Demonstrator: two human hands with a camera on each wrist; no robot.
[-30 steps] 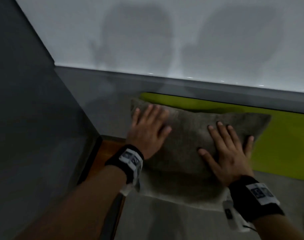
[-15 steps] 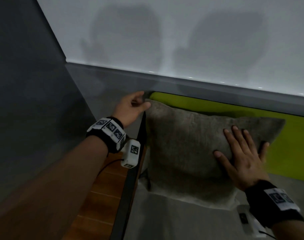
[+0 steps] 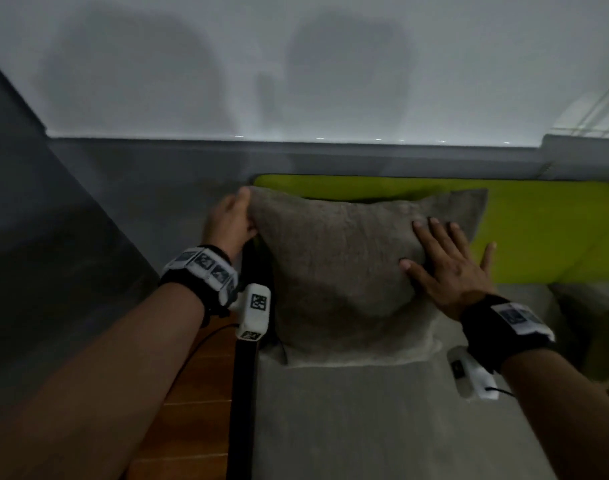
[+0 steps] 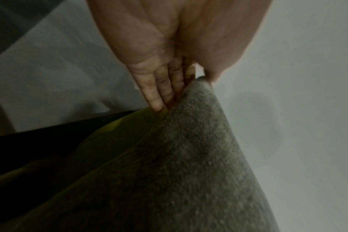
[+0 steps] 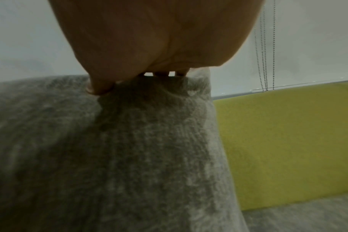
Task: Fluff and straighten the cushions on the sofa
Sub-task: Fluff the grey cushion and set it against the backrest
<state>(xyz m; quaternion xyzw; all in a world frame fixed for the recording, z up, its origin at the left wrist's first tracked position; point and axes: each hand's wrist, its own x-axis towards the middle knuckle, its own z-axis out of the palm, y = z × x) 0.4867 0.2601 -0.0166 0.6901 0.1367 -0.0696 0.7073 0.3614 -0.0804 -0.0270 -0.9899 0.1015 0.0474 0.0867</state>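
A grey fuzzy cushion (image 3: 330, 271) stands upright at the sofa's left end, leaning on the lime-green backrest (image 3: 538, 230). My left hand (image 3: 239, 216) pinches its upper left corner. In the left wrist view the fingers (image 4: 159, 94) lie straight behind the cushion (image 4: 189, 157) and the thumb sits on the front side. My right hand (image 3: 445, 258) lies flat with spread fingers on the cushion's right front. The right wrist view shows that palm (image 5: 149, 47) pressing a dent into the cushion (image 5: 109, 157).
The grey seat (image 3: 365, 427) runs toward me below the cushion. A black sofa side frame (image 3: 244, 393) borders it on the left, with wooden floor (image 3: 199, 393) and a grey wall beyond. Another dark cushion (image 3: 600, 323) sits at far right. Bead cords (image 5: 264, 62) hang behind.
My left hand left the cushion's front and went round to its upper left corner, which it now pinches. The right hand has stayed flat on the cushion's right side, and the cushion stands more upright.
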